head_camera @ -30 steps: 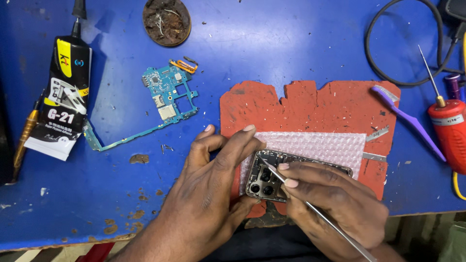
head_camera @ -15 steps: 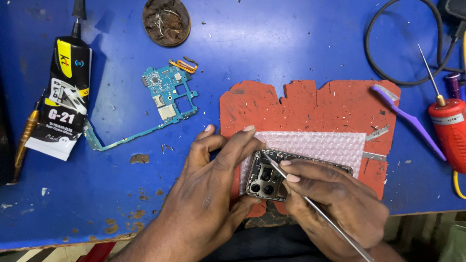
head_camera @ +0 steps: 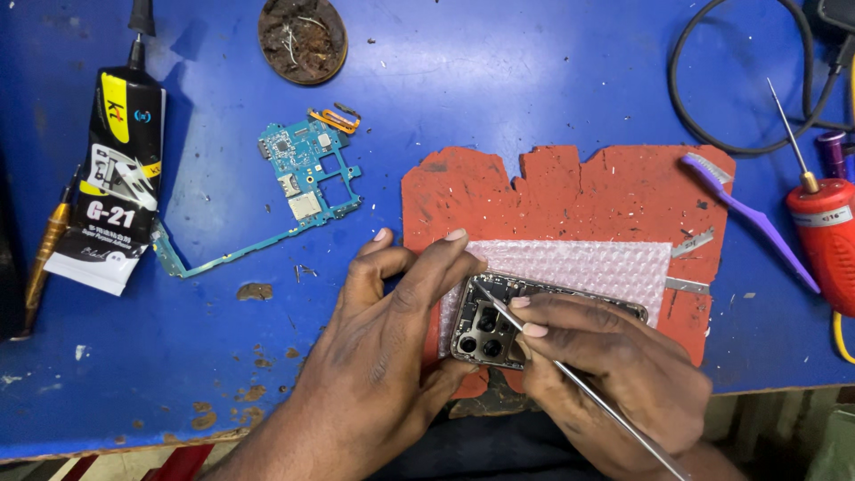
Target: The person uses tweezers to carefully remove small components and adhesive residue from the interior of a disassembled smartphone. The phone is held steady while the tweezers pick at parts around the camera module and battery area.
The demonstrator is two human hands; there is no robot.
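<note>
Near the blue worktop's [head_camera: 534,89] front edge, an opened phone [head_camera: 499,321] is gripped by the left hand [head_camera: 392,356] while a thin metal probe [head_camera: 579,383], pinched in the right hand [head_camera: 614,374], is worked at its camera end; steady, light pressure is judged necessary.

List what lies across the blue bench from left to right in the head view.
Brass-handled tool → black glue tube → blue circuit board → left hand → opened phone → right hand → purple brush → red tool.
</note>
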